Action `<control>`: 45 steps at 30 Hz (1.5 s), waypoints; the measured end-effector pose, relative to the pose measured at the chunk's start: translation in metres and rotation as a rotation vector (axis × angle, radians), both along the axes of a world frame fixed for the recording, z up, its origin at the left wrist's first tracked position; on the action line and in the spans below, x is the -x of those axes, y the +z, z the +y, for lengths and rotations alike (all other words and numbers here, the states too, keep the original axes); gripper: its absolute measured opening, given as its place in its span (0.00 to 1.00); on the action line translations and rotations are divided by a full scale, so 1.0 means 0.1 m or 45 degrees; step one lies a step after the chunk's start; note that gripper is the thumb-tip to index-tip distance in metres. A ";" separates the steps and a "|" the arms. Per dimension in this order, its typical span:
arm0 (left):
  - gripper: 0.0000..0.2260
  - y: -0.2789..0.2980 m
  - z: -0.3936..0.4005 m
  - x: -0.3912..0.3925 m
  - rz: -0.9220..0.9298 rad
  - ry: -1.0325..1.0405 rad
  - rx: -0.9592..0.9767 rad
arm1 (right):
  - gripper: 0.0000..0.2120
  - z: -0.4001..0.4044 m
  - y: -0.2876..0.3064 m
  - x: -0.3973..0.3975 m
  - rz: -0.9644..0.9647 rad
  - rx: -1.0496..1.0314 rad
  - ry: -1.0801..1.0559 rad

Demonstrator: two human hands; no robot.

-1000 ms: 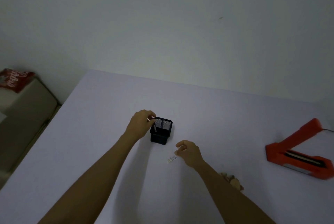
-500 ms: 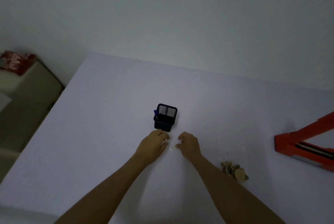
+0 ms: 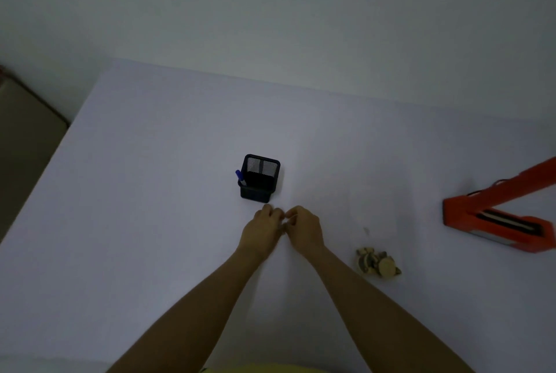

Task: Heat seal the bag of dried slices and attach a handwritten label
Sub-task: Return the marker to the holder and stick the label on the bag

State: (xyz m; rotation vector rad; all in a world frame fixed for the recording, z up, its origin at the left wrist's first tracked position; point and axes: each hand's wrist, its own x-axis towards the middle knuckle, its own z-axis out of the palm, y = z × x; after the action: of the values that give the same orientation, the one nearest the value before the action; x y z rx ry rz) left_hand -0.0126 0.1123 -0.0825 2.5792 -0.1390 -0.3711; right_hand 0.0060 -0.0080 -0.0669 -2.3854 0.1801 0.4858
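Both hands met on the desk (image 3: 150, 222) just in front of the holder (image 3: 260, 177), a black mesh cup. The left hand (image 3: 262, 231) and right hand (image 3: 304, 229) had their fingers curled inward, fingertips nearly touching. Between the fingertips a thin pale edge, probably the label (image 3: 289, 217), was pinched by the right hand; whether the left hand also gripped it could not be determined. A blue pen (image 3: 240, 177) stood in the holder's left corner, leaning outward. The bag (image 3: 377, 262) of dried slices lay on the desk to the right of the holder and nearer the person, well apart from both hands. The red sealer (image 3: 499, 216) sat far right of the holder, its arm raised. Nothing lay between the hands and the bag.
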 end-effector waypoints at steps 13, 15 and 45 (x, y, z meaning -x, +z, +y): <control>0.05 0.34 0.21 -0.14 0.213 0.122 0.504 | 0.04 -0.18 0.41 -0.03 0.203 -0.399 -0.089; 0.02 0.51 0.30 -0.13 0.220 0.149 0.582 | 0.04 -0.20 0.63 -0.05 0.266 -0.562 -0.108; 0.07 2.31 0.26 0.20 -0.882 0.618 0.790 | 0.12 0.54 2.38 0.32 -0.418 -1.134 -0.438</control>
State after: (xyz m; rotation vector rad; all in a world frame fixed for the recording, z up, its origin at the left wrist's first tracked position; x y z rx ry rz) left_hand -0.0322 0.1385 0.1481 1.9252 0.1168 0.6529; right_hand -0.0257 0.0464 0.1712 -1.4842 0.1719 -0.0170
